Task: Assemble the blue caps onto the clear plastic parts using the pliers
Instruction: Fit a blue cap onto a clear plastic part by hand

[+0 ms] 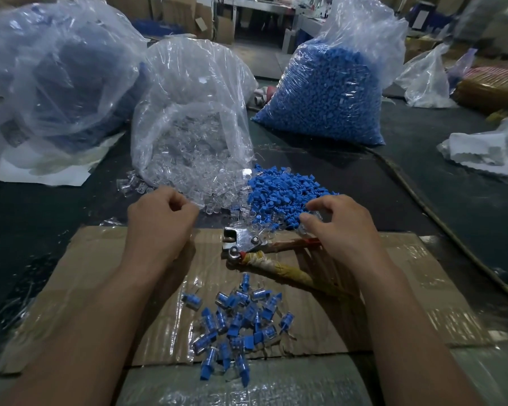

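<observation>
Pliers (pixel 248 244): lying on the cardboard (pixel 100 259) between my two hands, not gripped by either.
Long axis: the metal head points left, toward the left hand (pixel 159 221). The handles fan out to the right and back toward me. The red handle runs under the heel of the right hand (pixel 342 224), and the yellow-wrapped one angles nearer to me.
Nearer hand: the right, by the handles. I cannot tell whether it touches the red one. The left is just beside the head, apart from it.
Right hand grip: fingers loosely spread and bent over the near edge of the blue caps (pixel 285 191), thumb apart from forefinger. I see nothing pinched.
Left hand grip: fingers curled under at the mouth of the clear bag (pixel 188 98). What they hold, if anything, is hidden.
Clear parts (pixel 185 171): spilling from that bag, touching the heap of caps.
Finished pieces (pixel 238 323): a small pile on the cardboard, nearer me than the pliers.
My reading: each hand is fetching its piece. I would then draw the right hand straight back onto the handles, with no turn of the tool needed.
</observation>
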A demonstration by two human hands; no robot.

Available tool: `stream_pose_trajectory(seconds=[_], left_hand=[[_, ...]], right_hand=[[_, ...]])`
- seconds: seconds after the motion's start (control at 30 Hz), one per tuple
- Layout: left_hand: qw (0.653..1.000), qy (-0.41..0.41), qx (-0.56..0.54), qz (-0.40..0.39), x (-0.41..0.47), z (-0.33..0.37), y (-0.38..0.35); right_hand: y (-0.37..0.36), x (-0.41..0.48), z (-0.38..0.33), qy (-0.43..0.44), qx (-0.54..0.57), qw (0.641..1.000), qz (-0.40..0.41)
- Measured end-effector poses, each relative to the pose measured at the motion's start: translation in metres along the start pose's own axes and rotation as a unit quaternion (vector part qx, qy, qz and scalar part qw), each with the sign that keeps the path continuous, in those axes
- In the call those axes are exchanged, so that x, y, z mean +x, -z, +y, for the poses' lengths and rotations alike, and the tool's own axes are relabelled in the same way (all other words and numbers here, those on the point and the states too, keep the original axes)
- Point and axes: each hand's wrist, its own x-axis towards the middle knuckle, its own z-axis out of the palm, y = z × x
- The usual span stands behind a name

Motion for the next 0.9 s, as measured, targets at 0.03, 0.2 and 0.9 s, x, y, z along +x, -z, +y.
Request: stream_pose_trajectory(seconds=[0.03, 0.2, 0.9], left_hand=[[0.999, 0.015, -0.037, -0.011, -0.002, 0.003, 0.001], [0.984, 0.067, -0.136, -0.089, -0.009, 0.012, 0.002], [0.929, 0.054, -0.295, -0.215, -0.021, 0.029, 0.002]], right_hand=[[0.0, 0.0, 0.001, -0.001, -0.001, 1.0, 0.003], [-0.008, 0.003, 0.0, -0.004, -0.008, 1.0, 0.015], [-0.018, 0.007, -0.005, 0.028, 0.112, 0.993, 0.019]])
